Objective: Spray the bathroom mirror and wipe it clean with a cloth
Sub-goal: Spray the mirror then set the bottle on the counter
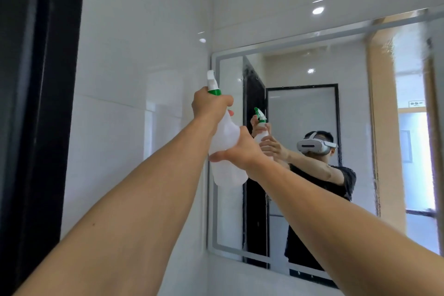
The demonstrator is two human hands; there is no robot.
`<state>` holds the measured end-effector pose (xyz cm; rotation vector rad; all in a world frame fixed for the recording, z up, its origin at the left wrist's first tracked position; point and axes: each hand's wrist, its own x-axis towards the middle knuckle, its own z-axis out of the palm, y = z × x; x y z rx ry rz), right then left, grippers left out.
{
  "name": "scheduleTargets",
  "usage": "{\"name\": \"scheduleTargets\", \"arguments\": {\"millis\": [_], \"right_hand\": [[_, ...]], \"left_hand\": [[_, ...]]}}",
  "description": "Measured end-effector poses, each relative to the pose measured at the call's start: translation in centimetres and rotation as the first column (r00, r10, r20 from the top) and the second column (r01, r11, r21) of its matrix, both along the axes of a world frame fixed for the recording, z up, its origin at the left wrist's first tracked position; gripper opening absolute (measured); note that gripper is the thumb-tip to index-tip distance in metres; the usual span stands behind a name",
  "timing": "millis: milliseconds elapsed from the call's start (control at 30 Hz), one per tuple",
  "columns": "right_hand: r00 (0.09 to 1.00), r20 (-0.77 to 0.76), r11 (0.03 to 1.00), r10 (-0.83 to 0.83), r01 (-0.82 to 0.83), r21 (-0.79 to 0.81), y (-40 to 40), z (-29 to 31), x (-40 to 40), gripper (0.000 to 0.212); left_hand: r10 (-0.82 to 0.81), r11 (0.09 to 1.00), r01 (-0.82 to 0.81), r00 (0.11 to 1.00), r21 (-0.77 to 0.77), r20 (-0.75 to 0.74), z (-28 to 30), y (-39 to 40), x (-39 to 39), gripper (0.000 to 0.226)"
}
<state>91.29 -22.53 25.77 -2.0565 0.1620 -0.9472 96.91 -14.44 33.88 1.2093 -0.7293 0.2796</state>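
Translucent plastic, the spray bottle (225, 146) looks light, slightly squeezable and likely slick when wet, held just left of the mirror (312, 108): left hand (209, 106) curled around its neck, right hand (242, 149) wrapped around its belly.

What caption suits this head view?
Both hands, left and right, aim a spray bottle at the bathroom mirror.

Bright, even light. Round ceiling lamps glare on the shiny wall tiles (144, 31). Edges bend; the mirror (312, 175) looks streaky.
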Motion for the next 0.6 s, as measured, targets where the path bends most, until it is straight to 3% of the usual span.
{"name": "scheduleTargets", "arguments": {"millis": [200, 400, 600], "right_hand": [[0.999, -0.041, 0.996, -0.014, 0.018, 0.091, 1.1, -3.0, 0.6, 0.075], [0.997, -0.031, 0.988, -0.068, 0.071, 0.137, 0.4, -3.9, -0.6, 0.074], [0.990, 0.031, 0.982, -0.134, 0.129, 0.139, -2.0, -3.7, -3.1, 0.082]], "left_hand": [[0.028, 0.997, -0.024, 0.997, 0.068, -0.067, -2.4, 0.2, 0.7, 0.029], [-0.131, 0.984, 0.138, 0.990, 0.116, -0.060, -3.4, -1.1, 0.2, 0.024], [-0.174, 0.979, 0.174, 0.985, 0.105, -0.006, -2.8, -3.9, -2.6, 0.027]]}}
